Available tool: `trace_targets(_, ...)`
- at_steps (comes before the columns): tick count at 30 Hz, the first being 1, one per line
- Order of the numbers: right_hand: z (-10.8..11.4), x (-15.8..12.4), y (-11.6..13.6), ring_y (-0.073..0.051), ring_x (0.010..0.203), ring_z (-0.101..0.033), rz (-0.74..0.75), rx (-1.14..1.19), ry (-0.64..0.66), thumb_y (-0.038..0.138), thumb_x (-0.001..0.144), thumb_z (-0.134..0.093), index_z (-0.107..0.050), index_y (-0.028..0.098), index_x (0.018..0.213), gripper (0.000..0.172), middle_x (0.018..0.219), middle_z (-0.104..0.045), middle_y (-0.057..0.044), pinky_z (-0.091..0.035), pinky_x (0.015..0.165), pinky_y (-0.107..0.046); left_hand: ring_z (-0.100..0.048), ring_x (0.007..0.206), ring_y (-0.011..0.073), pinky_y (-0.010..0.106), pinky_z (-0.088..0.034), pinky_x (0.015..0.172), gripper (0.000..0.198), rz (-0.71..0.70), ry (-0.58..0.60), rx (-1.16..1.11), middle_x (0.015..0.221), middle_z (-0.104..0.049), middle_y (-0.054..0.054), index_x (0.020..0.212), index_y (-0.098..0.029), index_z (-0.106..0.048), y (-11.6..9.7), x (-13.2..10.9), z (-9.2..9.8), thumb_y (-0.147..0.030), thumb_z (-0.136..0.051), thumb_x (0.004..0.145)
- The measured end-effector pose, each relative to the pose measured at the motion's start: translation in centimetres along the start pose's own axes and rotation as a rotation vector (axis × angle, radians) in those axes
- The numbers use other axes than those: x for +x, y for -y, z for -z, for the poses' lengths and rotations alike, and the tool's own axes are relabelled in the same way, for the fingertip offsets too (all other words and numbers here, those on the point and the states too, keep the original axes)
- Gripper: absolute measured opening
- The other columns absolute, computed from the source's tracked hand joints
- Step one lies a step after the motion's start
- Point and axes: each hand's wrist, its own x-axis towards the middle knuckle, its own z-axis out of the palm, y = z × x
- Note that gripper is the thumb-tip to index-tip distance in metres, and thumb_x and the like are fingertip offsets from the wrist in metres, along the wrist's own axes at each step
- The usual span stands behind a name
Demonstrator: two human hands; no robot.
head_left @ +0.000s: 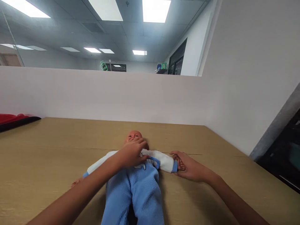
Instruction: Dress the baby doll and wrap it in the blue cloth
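A baby doll [133, 136] lies on its back on the wooden table [47, 156], head toward the far wall. It wears a blue fleece suit [136, 190] with white sleeves [162, 160]. My left hand [132, 153] rests on the doll's chest by the collar, fingers curled and pinching the fabric. My right hand [187, 167] is closed round the doll's hand at the blue cuff of the right-side sleeve. The doll's other hand [75, 183] peeks out at the left, partly behind my left forearm.
A white partition wall [117, 93] runs along the table's far edge and a white wall [246, 78] closes the right side. A red and black object [14, 120] sits at the far left. Dark equipment [283, 159] stands past the table's right edge.
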Motion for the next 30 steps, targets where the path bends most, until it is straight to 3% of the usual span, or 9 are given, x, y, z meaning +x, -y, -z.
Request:
trace_targets(4,0.5,-0.3,-1.5,-0.024,0.088,-0.067,-0.107,0.263,0.049,0.034,0.088,-0.076,-0.063,0.023,0.129,0.044,0.101,-0.072,-0.005,-0.058,0.082,-0.039,-0.068,0.105,0.0361,0.048,-0.050,0.093,0.014,-0.049,0.094,0.076,0.102,-0.076,0.014,0.097,-0.021,-0.073,-0.8,2.1,-2.9,-0.035,-0.075,0.094)
trace_targets(6,0.2,0.3,-1.3,-0.024,0.089,-0.068,-0.131,0.372,-0.039,0.038,0.084,-0.082,-0.066,0.022,0.118,0.041,0.099,-0.072,-0.005,-0.058,0.082,-0.038,-0.069,0.098,0.0320,0.045,-0.049,0.090,0.011,-0.093,0.094,0.085,0.100,-0.076,0.012,0.099,-0.021,-0.070,-0.7,2.1,-3.4,-0.031,-0.065,0.102)
trace_targets(9,-0.7,2.5,0.5,-0.026,0.096,-0.072,-0.165,0.571,-0.288,0.046,0.079,-0.088,-0.063,0.022,0.111,0.047,0.104,-0.075,-0.008,-0.061,0.078,-0.037,-0.068,0.092,0.0262,0.039,-0.048,0.083,0.017,-0.163,0.057,0.090,0.104,-0.074,0.008,0.108,-0.024,-0.066,-0.8,1.4,-3.2,-0.030,-0.050,0.110)
trace_targets(12,-2.2,5.3,3.3,-0.026,0.087,-0.073,-0.160,0.657,-0.434,0.055,0.076,-0.090,-0.064,0.022,0.106,0.051,0.099,-0.078,-0.009,-0.060,0.067,-0.034,-0.065,0.086,0.0233,0.036,-0.047,0.074,0.021,-0.286,-0.122,0.178,0.100,-0.071,0.007,0.110,-0.023,-0.065,-0.9,0.2,-3.2,-0.029,-0.044,0.112)
trace_targets(15,-4.0,7.3,6.1,-0.022,0.072,-0.069,-0.093,0.540,-0.336,0.054,0.078,-0.090,-0.074,0.022,0.110,0.048,0.083,-0.076,-0.004,-0.057,0.066,-0.034,-0.062,0.080,0.0219,0.036,-0.047,0.074,0.022,-0.459,-0.379,0.259,0.094,-0.070,0.006,0.114,-0.021,-0.064,-0.1,-1.0,-3.5,-0.026,-0.042,0.111)
trace_targets(19,-6.3,7.0,8.4,-0.025,0.104,-0.070,0.112,0.451,-0.181,0.046,0.099,-0.070,-0.078,0.027,0.114,0.027,0.112,-0.077,-0.007,-0.055,0.096,-0.041,-0.062,0.081,0.0217,0.037,-0.048,0.079,0.017,-0.470,-0.590,0.128,0.092,-0.070,0.006,0.116,-0.021,-0.065,0.9,-2.0,-3.7,-0.023,-0.051,0.107)
trace_targets(21,-7.2,6.1,8.9,-0.026,0.118,-0.065,0.145,0.471,-0.169,0.045,0.105,-0.059,-0.079,0.027,0.112,0.028,0.123,-0.072,-0.008,-0.049,0.109,-0.044,-0.062,0.084,0.0224,0.037,-0.047,0.080,0.017,-0.334,-0.553,-0.047,0.092,-0.069,0.006,0.112,-0.021,-0.068,0.8,-1.9,-3.3,-0.029,-0.054,0.106)
trace_targets(25,-9.2,4.5,8.6,-0.031,0.128,-0.059,0.023,0.571,-0.301,0.058,0.098,-0.067,-0.081,0.026,0.104,0.036,0.128,-0.062,-0.011,-0.047,0.113,-0.046,-0.065,0.095,0.0240,0.035,-0.048,0.086,0.023,0.048,-0.261,-0.594,0.097,-0.069,0.005,0.098,-0.020,-0.068,0.4,-0.8,-2.2,-0.043,-0.063,0.097)
trace_targets(30,-11.9,4.5,6.3,-0.031,0.102,-0.070,-0.310,0.934,-0.494,0.073,0.070,-0.086,-0.069,0.024,0.095,0.057,0.104,-0.073,-0.009,-0.056,0.099,-0.048,-0.062,0.085,0.0226,0.033,-0.047,0.079,0.028,0.178,-0.109,-0.711,0.088,-0.066,0.001,0.090,-0.022,-0.064,0.5,0.3,-2.3,-0.050,-0.063,0.090)
